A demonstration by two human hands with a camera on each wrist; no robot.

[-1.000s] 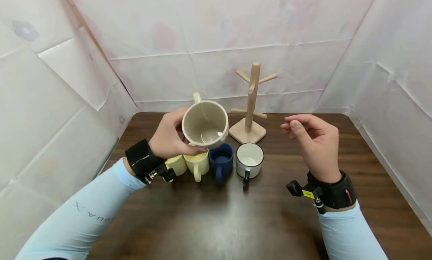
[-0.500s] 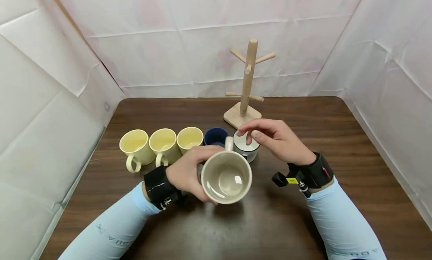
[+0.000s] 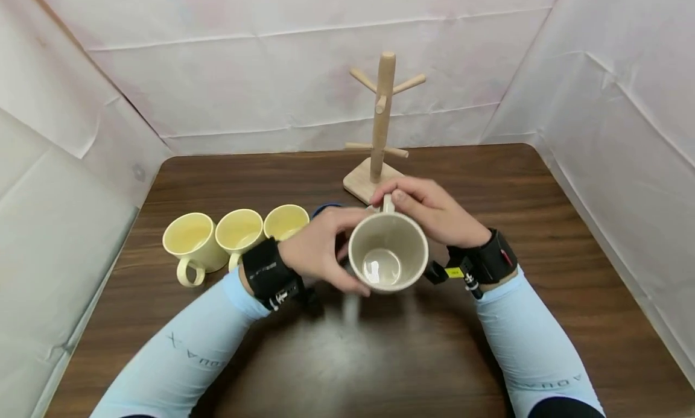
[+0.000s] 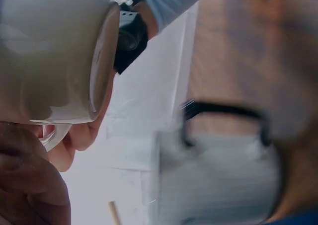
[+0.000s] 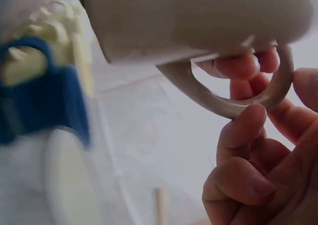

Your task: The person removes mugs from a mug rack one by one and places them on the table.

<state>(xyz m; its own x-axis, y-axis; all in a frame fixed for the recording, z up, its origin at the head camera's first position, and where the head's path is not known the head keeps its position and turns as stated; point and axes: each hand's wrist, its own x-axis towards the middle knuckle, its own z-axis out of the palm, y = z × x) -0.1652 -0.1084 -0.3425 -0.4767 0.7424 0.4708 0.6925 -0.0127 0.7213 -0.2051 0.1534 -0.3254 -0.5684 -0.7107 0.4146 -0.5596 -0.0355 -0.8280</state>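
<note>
A cream mug (image 3: 388, 255) is held above the table, its mouth facing the head camera and its handle pointing to the back. My left hand (image 3: 326, 249) grips the mug's body from the left. At the handle, my right hand (image 3: 434, 210) has its thumb and fingertips pinching the loop; the right wrist view shows fingertips against the mug handle (image 5: 280, 86). Beyond both hands stands a wooden mug tree (image 3: 382, 128) with bare pegs. A white mug (image 4: 218, 175) with a black handle appears blurred in the left wrist view; the hands hide it in the head view.
Three yellow mugs (image 3: 190, 240) stand in a row on the left of the brown table (image 3: 488, 177). Behind my left hand shows the rim of a blue mug (image 3: 326, 208), seen more fully in the right wrist view. White sheeting (image 3: 244, 86) encloses the back and sides.
My left hand has carried the cream mug right and toward me from above the row of mugs. The right hand has moved left and taken the handle. The head view has shifted too.
</note>
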